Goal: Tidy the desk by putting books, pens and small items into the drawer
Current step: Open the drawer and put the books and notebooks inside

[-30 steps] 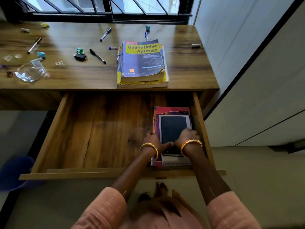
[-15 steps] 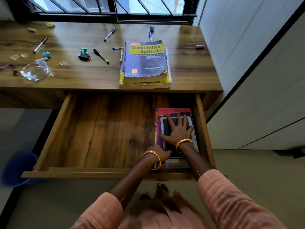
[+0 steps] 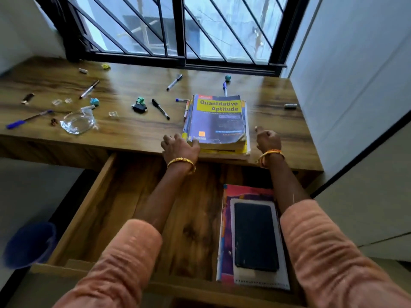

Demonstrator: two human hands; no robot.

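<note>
The book stack [image 3: 216,123] sits at the desk's [image 3: 133,134] front edge, above the open drawer [image 3: 124,207]. My left hand [image 3: 180,147] is spread loosely against its near-left corner, gripping nothing yet; my right hand [image 3: 268,141] is loosely curled just beside the right edge, empty. I'd slide fingers under both sides and lift level so nothing slips. I count seven pens scattered on the desk, and two items in the drawer.

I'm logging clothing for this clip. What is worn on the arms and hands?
Both arms wear loose, wrinkled peach-pink sleeves pushed up the forearm. The left hand is bare, with a gold bangle at the wrist. The right hand is bare too, its wrist carrying gold bangles with an orange band.
</note>
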